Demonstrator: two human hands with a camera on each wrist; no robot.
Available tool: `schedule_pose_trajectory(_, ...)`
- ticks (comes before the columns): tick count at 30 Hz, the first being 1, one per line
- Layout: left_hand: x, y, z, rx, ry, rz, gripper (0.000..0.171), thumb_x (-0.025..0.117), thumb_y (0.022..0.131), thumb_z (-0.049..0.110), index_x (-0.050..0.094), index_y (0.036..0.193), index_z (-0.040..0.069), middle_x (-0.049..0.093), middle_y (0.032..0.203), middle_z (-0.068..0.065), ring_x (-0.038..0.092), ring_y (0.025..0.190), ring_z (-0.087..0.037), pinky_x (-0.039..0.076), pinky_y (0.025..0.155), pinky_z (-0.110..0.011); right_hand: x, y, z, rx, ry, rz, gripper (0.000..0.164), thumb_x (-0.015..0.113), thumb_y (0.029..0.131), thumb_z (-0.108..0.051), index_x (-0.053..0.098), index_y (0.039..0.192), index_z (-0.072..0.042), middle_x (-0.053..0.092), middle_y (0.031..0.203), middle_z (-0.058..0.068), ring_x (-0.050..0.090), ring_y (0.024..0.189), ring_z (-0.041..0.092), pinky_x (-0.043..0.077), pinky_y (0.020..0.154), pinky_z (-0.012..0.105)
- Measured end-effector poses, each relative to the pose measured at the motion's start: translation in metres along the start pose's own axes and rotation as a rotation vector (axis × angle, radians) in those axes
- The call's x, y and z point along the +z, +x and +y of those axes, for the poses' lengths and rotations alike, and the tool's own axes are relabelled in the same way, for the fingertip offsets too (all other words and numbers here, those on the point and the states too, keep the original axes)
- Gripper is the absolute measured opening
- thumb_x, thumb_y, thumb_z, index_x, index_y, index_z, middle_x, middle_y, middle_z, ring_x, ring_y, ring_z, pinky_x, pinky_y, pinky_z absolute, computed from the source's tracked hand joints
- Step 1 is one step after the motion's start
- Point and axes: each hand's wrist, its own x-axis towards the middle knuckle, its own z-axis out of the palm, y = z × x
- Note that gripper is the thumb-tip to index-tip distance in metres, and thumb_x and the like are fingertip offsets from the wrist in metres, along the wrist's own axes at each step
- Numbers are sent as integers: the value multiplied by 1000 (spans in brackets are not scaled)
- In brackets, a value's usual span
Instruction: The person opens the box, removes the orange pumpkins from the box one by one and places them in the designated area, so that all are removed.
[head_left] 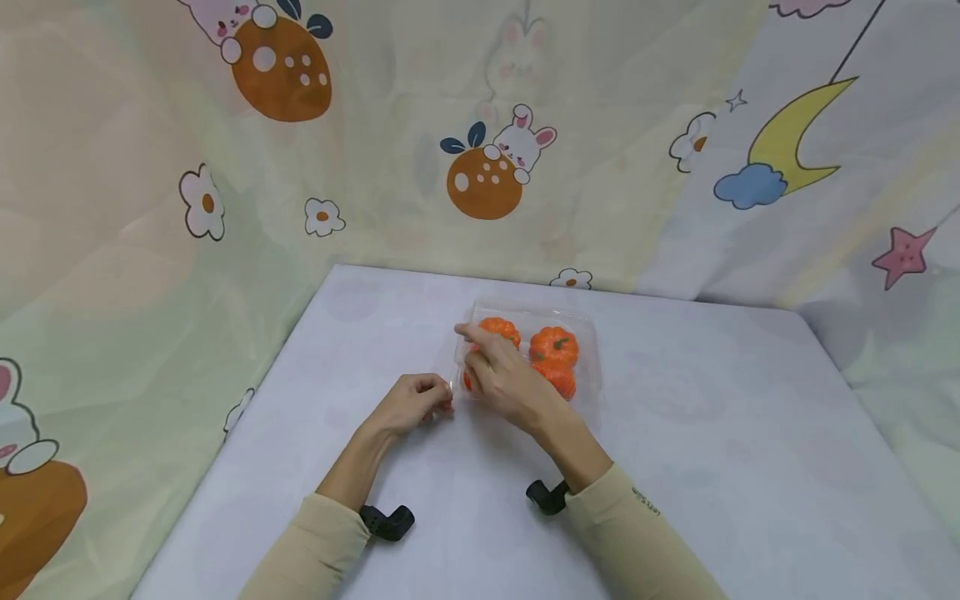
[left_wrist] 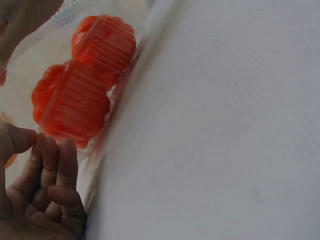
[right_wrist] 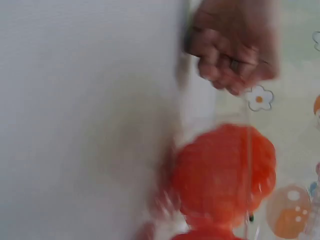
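A clear plastic box [head_left: 591,354] on the table holds several small orange pumpkins [head_left: 553,343] with green stems. At its front left corner, my left hand [head_left: 415,403] pinches the edge between thumb and fingertips. The left wrist view shows those fingertips meeting right beside a pumpkin [left_wrist: 75,100] behind ribbed plastic. My right hand [head_left: 504,375] reaches over the box's left half, index finger extended toward its left edge, and hides part of the pumpkins there. In the right wrist view, the left hand [right_wrist: 235,50] appears above a blurred pumpkin [right_wrist: 215,170].
The white tabletop [head_left: 712,433] spreads around the box. Behind it hangs a cloth backdrop [head_left: 390,150] printed with rabbits, flowers and a moon. A black wrist camera [head_left: 387,523] sits on the left wrist, another camera [head_left: 547,497] on the right.
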Motion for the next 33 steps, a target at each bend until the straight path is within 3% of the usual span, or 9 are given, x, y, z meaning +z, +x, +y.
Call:
schedule_pose_trajectory(2, 0, -2, 0, -2, 10, -10, 17, 61, 95, 13, 70, 85, 2, 72, 80, -6, 60, 72, -16, 43, 60, -27, -6, 1, 3, -5, 13, 63, 12, 52, 100, 3, 62, 106, 5, 47, 149, 15, 57, 125, 27, 50, 100, 32)
schedule_pose_trajectory(3, 0, -3, 1, -5, 19, -18, 18, 61, 96, 14, 70, 85, 3, 72, 81, -6, 59, 71, -16, 44, 61, -27, -7, 0, 4, -56, -52, 89, 9, 54, 98, 3, 62, 100, 5, 49, 145, 20, 57, 124, 30, 52, 98, 36)
schedule_pose_trajectory(8, 2, -4, 2, 10, 22, -51, 19, 61, 97, 15, 70, 89, 0, 72, 84, -8, 58, 71, -18, 45, 62, -28, -4, -9, 4, -35, -147, 52, 5, 61, 96, -3, 63, 100, -1, 53, 140, 15, 54, 125, 28, 48, 98, 41)
schedule_pose_trajectory(12, 5, -2, 4, 11, 16, -51, 20, 59, 97, 14, 69, 92, -2, 72, 84, -9, 58, 72, -19, 45, 63, -28, -5, -18, 5, 10, -232, 45, 12, 70, 92, -5, 66, 104, -5, 54, 140, 12, 54, 124, 28, 46, 100, 47)
schedule_pose_trajectory(24, 8, -1, 16, -49, -17, 48, 21, 55, 97, 17, 64, 84, 2, 71, 81, -10, 65, 79, -24, 41, 62, -31, -27, -57, 30, 69, -200, 77, 6, 61, 92, -1, 61, 94, -7, 58, 131, 14, 57, 115, 33, 43, 98, 51)
schedule_pose_trajectory(33, 9, 3, 17, -42, 20, 41, 20, 53, 94, 15, 59, 77, 6, 69, 76, -7, 66, 78, -22, 40, 61, -29, -40, -83, 41, 148, -259, 46, 22, 81, 79, -7, 62, 90, -8, 62, 128, 13, 60, 114, 33, 45, 94, 52)
